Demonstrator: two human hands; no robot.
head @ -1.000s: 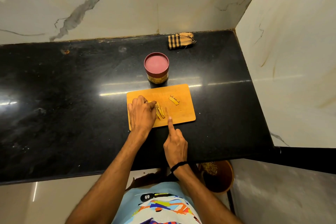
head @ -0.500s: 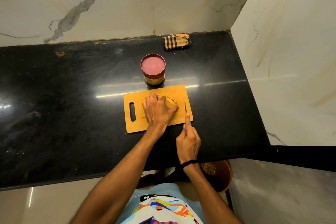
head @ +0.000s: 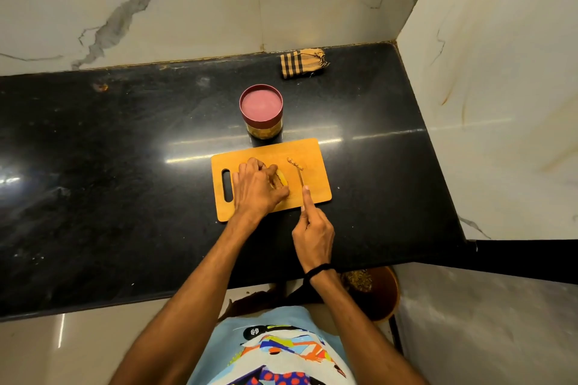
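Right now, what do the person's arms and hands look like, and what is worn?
Both forearms are bare, with no sleeves or gloves. The left hand wears nothing; the right hand has a thin black band at its wrist.

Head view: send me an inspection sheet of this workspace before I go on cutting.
Surface: black stone countertop, glossy with light reflections; orange cutting board lies flat on it.
Job's things: yellow food pieces on the board, partly under the left hand; knife over the board's right half, bits stuck near its tip.
Clutter: jar with maroon lid behind the board, lid on; folded striped cloth by the back wall.
Hands: left hand curls over the food pieces; right hand grips the knife, index finger along the blade's back.
Cables: nothing seen.
Surroundings: marble walls behind and to the right; brown bin holding scraps below the counter edge.
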